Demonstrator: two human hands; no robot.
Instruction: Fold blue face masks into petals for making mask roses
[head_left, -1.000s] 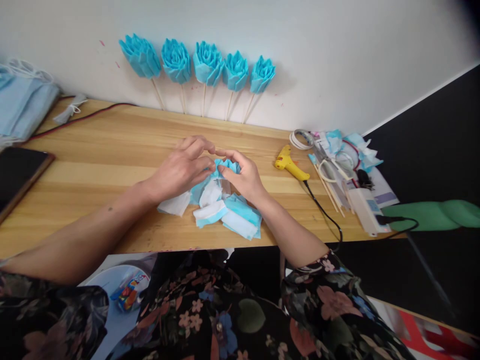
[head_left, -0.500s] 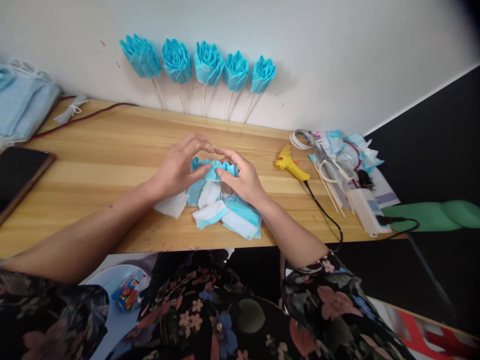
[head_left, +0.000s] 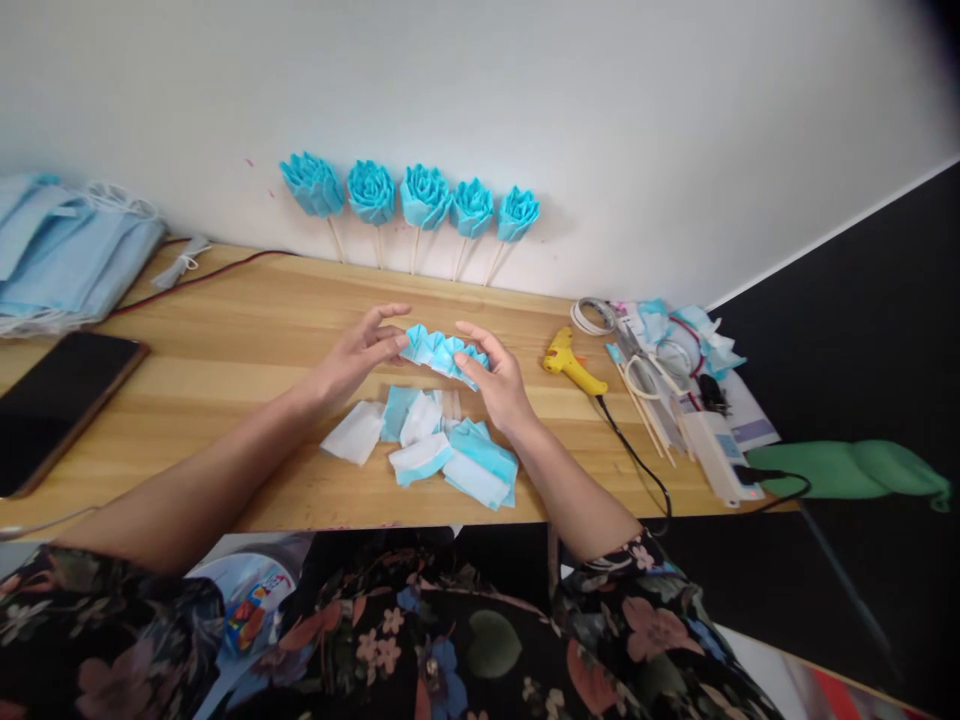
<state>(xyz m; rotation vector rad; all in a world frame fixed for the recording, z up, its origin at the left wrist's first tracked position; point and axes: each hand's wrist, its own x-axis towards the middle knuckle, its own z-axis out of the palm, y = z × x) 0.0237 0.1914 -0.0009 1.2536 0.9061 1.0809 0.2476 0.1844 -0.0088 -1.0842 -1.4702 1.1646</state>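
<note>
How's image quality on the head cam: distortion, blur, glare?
Head view: wide-angle bending, the wooden table edge curves and the top right corner vignettes dark. Lighting soft and even; the blue paper flowers cast faint shadows on the wall. Left hand, right hand and the pleated blue strip between them look sharp. Slight sheen on the phone, no strong glare.

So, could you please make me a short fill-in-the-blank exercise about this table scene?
1. Both hands, the left hand and the right hand, hold a pleated strip whose colour is ____.
2. The number of paper flowers leaning on the wall is ____.
3. The glue gun on the wooden table is ____ in colour.
4. The dark phone lies on the person's ____ side.

Missing words: blue; five; yellow; left
</note>
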